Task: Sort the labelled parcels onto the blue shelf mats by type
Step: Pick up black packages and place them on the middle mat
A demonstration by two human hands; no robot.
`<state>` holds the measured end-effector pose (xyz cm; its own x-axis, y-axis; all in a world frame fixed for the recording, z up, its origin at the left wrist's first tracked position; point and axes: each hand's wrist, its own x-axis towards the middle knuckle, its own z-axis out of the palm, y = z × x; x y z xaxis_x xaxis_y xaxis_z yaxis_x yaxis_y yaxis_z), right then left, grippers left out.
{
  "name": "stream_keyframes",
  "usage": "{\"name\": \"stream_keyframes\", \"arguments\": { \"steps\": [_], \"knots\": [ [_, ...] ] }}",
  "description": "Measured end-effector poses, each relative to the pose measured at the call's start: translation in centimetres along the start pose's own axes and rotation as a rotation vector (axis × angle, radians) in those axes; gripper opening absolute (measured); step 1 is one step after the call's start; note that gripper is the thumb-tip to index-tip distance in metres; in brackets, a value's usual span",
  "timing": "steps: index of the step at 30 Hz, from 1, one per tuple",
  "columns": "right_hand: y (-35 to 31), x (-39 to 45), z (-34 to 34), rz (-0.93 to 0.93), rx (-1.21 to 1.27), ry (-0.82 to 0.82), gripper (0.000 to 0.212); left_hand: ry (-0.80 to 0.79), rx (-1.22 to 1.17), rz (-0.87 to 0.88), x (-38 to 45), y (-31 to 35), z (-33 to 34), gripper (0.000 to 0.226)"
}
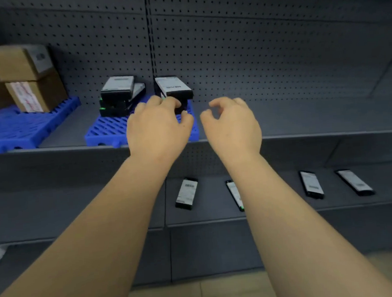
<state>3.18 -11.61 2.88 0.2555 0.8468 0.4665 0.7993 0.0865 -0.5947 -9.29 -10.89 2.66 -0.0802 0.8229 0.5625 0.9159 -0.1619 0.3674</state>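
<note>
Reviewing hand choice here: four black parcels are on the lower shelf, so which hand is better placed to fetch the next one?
Probably the right hand: it hangs loosely curled and holds nothing, above the lower-shelf parcels. The left hand is busy at the right stack on the blue mat.

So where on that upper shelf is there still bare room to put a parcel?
The front of the middle blue mat before the black stacks, and the grey shelf right of the right hand. Crowded: the mat's back, and the left mat under the cardboard boxes.
</note>
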Motion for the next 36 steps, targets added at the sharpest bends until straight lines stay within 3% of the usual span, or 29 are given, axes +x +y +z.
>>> {"name": "stream_keyframes", "arguments": {
  "steps": [10, 18, 29, 36],
  "knots": [
    [5.0, -8.2, -4.2, 0.141, -0.028, 0.021, 0.032, -0.144, 0.010, 0.036, -8.3, 3.7, 0.0, 0.041],
    [12.4, -9.5, -6.2, 0.223, -0.046, -0.003, 0.034, -0.177, -0.013, 0.051, -11.9, 8.8, 4.7, 0.040],
    [32.4, -7.2, -8.9, 0.322, -0.098, -0.127, 0.034, -0.409, 0.036, -0.055, -17.7, 22.2, 20.7, 0.042],
    [40.9, -4.8, -5.8, 0.347, -0.108, -0.205, 0.034, -0.440, 0.090, -0.171, -18.3, 23.8, 28.7, 0.042]
  ]
}}
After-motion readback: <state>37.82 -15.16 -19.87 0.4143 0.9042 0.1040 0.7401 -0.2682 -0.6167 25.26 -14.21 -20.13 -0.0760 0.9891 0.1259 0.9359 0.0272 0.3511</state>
